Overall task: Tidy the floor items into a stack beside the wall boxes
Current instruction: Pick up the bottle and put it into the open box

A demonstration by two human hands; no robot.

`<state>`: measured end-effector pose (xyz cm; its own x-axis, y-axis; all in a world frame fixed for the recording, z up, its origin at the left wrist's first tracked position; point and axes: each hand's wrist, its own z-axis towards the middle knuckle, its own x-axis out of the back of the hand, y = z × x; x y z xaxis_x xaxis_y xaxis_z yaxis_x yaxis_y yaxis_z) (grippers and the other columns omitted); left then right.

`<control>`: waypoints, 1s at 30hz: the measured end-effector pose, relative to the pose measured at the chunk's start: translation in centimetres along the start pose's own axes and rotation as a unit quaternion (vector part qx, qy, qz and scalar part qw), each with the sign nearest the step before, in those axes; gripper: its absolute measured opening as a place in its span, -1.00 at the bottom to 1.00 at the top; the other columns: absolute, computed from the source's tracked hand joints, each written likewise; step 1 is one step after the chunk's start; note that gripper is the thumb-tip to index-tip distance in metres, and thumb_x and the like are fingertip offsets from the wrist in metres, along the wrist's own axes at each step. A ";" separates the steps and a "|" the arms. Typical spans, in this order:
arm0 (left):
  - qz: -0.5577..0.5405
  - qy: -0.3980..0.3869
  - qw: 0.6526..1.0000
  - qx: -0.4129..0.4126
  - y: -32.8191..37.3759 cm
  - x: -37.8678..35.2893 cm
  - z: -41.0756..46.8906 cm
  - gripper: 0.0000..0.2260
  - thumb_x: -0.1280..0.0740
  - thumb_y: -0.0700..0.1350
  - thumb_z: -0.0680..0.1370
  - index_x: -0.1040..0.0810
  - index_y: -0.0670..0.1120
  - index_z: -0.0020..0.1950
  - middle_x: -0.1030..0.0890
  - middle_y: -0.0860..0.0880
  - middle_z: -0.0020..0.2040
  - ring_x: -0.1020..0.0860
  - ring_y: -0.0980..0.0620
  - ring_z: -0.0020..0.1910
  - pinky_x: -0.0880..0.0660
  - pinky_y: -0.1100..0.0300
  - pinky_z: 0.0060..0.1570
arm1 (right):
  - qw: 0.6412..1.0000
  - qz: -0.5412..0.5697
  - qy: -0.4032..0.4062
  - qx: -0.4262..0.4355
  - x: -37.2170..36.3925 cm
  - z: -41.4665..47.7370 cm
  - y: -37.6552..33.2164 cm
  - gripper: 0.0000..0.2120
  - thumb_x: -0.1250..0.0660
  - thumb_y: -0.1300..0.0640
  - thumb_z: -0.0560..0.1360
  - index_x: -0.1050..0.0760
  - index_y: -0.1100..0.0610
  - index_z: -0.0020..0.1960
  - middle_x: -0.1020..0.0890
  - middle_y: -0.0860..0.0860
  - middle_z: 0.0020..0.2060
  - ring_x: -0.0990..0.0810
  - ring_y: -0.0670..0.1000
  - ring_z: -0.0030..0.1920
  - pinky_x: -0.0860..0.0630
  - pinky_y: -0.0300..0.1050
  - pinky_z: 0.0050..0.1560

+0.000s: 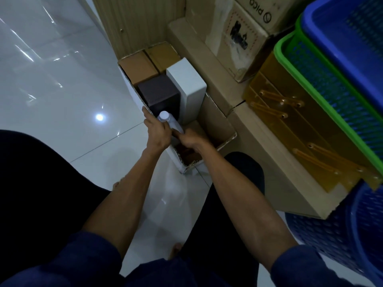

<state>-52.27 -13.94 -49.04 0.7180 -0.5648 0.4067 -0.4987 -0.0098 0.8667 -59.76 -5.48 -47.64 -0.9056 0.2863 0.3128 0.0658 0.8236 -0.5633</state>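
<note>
The left hand (157,134) and right hand (189,139) both grip a white bottle (169,121), left near its cap, right lower down. The bottle leans inside the open carton (227,139) on the floor, just beside a dark box (159,96) and a white box (190,88) (both inside too).

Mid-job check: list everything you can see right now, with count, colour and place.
open carton: 1, white outside, on floor
brown boxes: 2, brown, carton's far end
dark box: 1, blackish, mid carton
white box: 1, white, beside dark box
white bottle: 1, white, capped, over carton
long cardboard box: 1, tan, beside carton
Pico box: 1, tan, top centre
amber panels: several, translucent, under green basket
green basket: 1, upper right
blue baskets: at least 2, top and bottom right
left hand: grips white bottle near cap
right hand: holds its lower end
</note>
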 end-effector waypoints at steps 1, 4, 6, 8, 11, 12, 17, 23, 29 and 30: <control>0.023 -0.003 1.000 0.010 0.3 0.0 0.0 -0.26 -0.27 -0.11 0.65 0.18 -0.07 0.63 -0.20 -0.28 0.51 -0.35 -0.29 0.43 -0.35 -0.06 0.39 | 0.999 -0.035 0.007 0.010 -0.1 -0.1 -0.1 -0.46 -0.15 -0.22 0.63 -0.43 0.19 0.37 -0.54 0.20 0.29 -0.54 0.12 0.13 -0.45 -0.03 0.01; 0.146 -0.016 0.989 0.022 0.5 0.9 -0.1 -0.17 -0.33 -0.02 0.60 0.21 -0.10 0.63 -0.21 -0.27 0.53 -0.40 -0.32 0.38 -0.43 -0.17 0.30 | 0.995 -0.096 0.011 0.022 0.2 -0.5 -0.4 -0.45 -0.09 -0.23 0.65 -0.48 0.22 0.28 -0.57 0.23 0.23 -0.53 0.11 0.03 -0.45 -0.02 -0.01; 0.232 -0.028 0.972 0.018 0.3 2.0 -0.2 -0.12 -0.34 0.05 0.59 0.25 -0.11 0.63 -0.06 -0.25 0.60 -0.24 -0.36 0.49 -0.32 -0.25 0.38 | 0.992 -0.121 0.020 0.015 0.3 -0.9 -0.4 -0.33 -0.08 -0.34 0.60 -0.46 0.22 0.33 -0.56 0.24 0.25 -0.56 0.17 0.10 -0.50 0.03 0.06; 0.292 -0.024 0.956 0.010 0.5 3.2 -0.4 -0.10 -0.29 0.17 0.59 0.30 -0.08 0.62 0.10 -0.24 0.63 -0.05 -0.36 0.57 -0.16 -0.28 0.48 | 0.990 -0.138 0.040 0.003 0.2 -1.4 -0.5 -0.25 -0.08 -0.41 0.56 -0.44 0.20 0.37 -0.56 0.23 0.27 -0.56 0.22 0.18 -0.53 0.10 0.18; 0.376 0.005 0.922 -0.097 1.9 4.5 0.3 -0.10 -0.27 0.26 0.57 0.27 -0.03 0.63 0.13 -0.26 0.63 0.03 -0.34 0.59 -0.05 -0.22 0.54 | 0.983 -0.162 0.085 0.008 -0.1 -1.4 -0.3 -0.27 -0.09 -0.40 0.56 -0.44 0.18 0.39 -0.55 0.21 0.30 -0.55 0.22 0.23 -0.52 0.11 0.21; 0.413 0.003 0.899 -0.145 2.6 5.0 1.2 -0.10 -0.28 0.26 0.56 0.23 -0.02 0.64 0.11 -0.26 0.63 0.03 -0.34 0.59 -0.05 -0.21 0.55 | 0.981 -0.172 0.089 0.021 0.0 -1.3 -0.3 -0.30 -0.12 -0.37 0.58 -0.43 0.19 0.40 -0.54 0.21 0.31 -0.55 0.22 0.25 -0.51 0.08 0.20; 0.546 -0.092 0.786 -0.276 6.0 6.3 6.1 -0.12 -0.41 0.21 0.48 0.02 0.03 0.63 -0.05 -0.23 0.58 -0.10 -0.34 0.52 -0.19 -0.23 0.49 | 0.977 -0.190 0.058 0.074 0.6 -1.7 0.6 -0.38 -0.25 -0.23 0.59 -0.36 0.19 0.45 -0.52 0.21 0.36 -0.53 0.21 0.29 -0.42 -0.09 0.06; 0.592 -0.136 0.720 -0.336 6.4 6.7 9.0 -0.14 -0.39 0.29 0.45 -0.01 0.17 0.60 -0.15 -0.21 0.52 -0.24 -0.31 0.42 -0.30 -0.26 0.33 | 0.974 -0.203 0.084 0.056 -0.5 -1.6 -1.0 -0.48 -0.23 -0.16 0.62 -0.38 0.16 0.43 -0.52 0.19 0.35 -0.53 0.19 0.28 -0.41 -0.09 0.07; 0.576 -0.134 0.691 -0.417 5.3 7.9 12.0 -0.19 -0.32 0.37 0.42 -0.07 0.19 0.58 -0.29 -0.20 0.34 -0.35 -0.26 0.25 -0.34 -0.17 0.18 | 0.972 -0.178 0.154 0.003 -2.0 -0.3 -3.5 -0.53 -0.26 -0.13 0.62 -0.50 0.21 0.34 -0.58 0.21 0.25 -0.59 0.19 0.16 -0.49 -0.03 0.01; 0.568 -0.143 0.695 -0.417 5.6 7.9 12.4 -0.16 -0.36 0.37 0.38 -0.10 0.18 0.56 -0.30 -0.20 0.32 -0.35 -0.25 0.23 -0.34 -0.15 0.15 | 0.973 -0.157 0.171 -0.006 -2.5 -0.2 -4.0 -0.53 -0.26 -0.12 0.62 -0.49 0.21 0.34 -0.58 0.21 0.25 -0.59 0.20 0.16 -0.51 -0.01 0.03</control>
<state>-55.37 -28.69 -44.52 -0.0936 0.0401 0.9948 -0.1248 0.9908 -0.0517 -57.70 -9.37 -46.05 -0.6901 0.1645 0.7048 -0.1845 0.9016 -0.3911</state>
